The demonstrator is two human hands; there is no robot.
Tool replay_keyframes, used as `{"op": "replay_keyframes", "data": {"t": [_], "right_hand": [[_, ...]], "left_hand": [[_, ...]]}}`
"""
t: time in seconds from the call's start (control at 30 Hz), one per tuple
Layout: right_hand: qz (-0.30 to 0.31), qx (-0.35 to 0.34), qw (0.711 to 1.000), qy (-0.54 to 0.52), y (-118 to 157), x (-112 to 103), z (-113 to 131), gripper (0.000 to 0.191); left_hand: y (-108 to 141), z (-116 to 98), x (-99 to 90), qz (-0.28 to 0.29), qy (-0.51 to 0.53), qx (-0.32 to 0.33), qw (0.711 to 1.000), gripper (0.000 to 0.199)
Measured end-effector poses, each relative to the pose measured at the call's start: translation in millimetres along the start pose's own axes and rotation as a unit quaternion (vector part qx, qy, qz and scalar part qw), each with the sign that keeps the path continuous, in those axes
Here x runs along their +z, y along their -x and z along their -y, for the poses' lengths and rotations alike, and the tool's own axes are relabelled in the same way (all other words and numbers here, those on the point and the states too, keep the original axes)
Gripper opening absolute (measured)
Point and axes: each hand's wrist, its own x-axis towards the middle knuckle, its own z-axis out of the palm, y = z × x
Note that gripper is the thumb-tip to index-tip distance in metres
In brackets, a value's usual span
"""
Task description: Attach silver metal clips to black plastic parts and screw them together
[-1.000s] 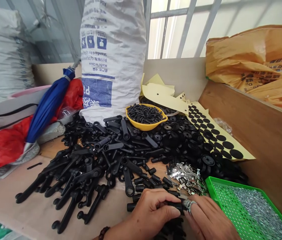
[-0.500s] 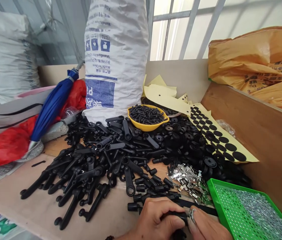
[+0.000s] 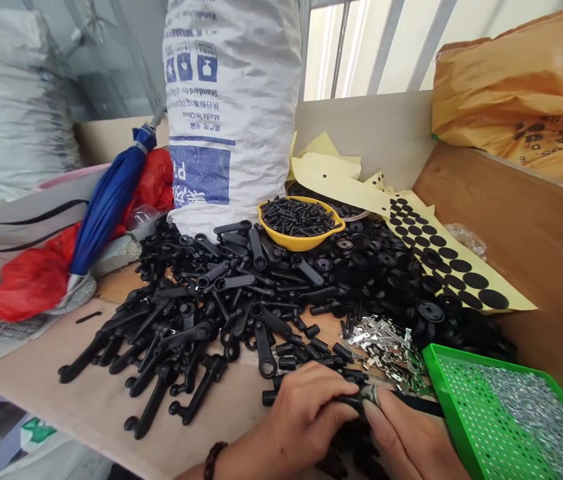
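Observation:
Low in the view, my left hand (image 3: 306, 413) is closed around a black plastic part (image 3: 350, 401), most of it hidden by the fingers. My right hand (image 3: 406, 430) pinches the same part at its right end; a greyish-white wrapping shows at a fingertip there. Just beyond the hands lie short black plastic tubes (image 3: 288, 363) and a heap of small silver metal clips (image 3: 386, 347). Black crank handles (image 3: 196, 400) spread out to the left. More dark parts, partly covered, lie beneath my hands.
A green perforated tray (image 3: 454, 407) with small metal pins stands right of my hands. Farther back are a yellow bowl (image 3: 301, 241) of black screw-like pieces, a white sack (image 3: 251, 100), yellow sheets with black round stickers (image 3: 461, 267), a blue umbrella (image 3: 111, 200) and a wooden side board (image 3: 501, 200).
The view has shifted, and more of my left forearm and its bracelet shows. Both hands stay together on the black part, with the left hand turned further over it.

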Motion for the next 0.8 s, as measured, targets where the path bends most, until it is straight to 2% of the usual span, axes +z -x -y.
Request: {"op": "replay_keyframes", "data": {"t": [0.07,0.17,0.23,0.33,0.47,0.57,0.63,0.73,0.8], "right_hand": [[0.029,0.010,0.999,0.032,-13,-8,2,0.020],[-0.003,-0.009,0.993,0.114,-31,-13,-12,0.025],[0.008,-0.027,0.980,0.198,-40,-11,-29,0.028],[0.054,-0.035,0.940,0.336,-52,-3,-51,0.026],[0.084,-0.020,0.918,0.387,-68,4,-58,0.019],[0.102,0.002,0.906,0.411,-81,5,-55,0.015],[0.113,0.014,0.898,0.425,-88,6,-53,0.013],[0.130,0.020,0.888,0.441,-97,10,-52,0.011],[0.141,0.018,0.883,0.448,-101,12,-52,0.009]], "left_hand": [[-3,6,-13.3,0.012,-0.038,-0.024,0.999,0.018],[-2,22,-27.4,0.035,-0.122,-0.040,0.991,0.016],[2,34,-30.7,0.053,-0.171,-0.047,0.983,0.017],[8,43,-30.4,0.075,-0.206,-0.045,0.975,0.018],[7,42,-33.5,0.076,-0.184,-0.029,0.980,0.019],[-5,41,-38.0,0.085,-0.191,-0.028,0.978,0.018],[-19,42,-38.2,0.110,-0.232,-0.036,0.966,0.018],[-44,45,-32.0,0.185,-0.347,-0.060,0.918,0.020],[-59,48,-25.3,0.211,-0.369,-0.060,0.903,0.023]]}}
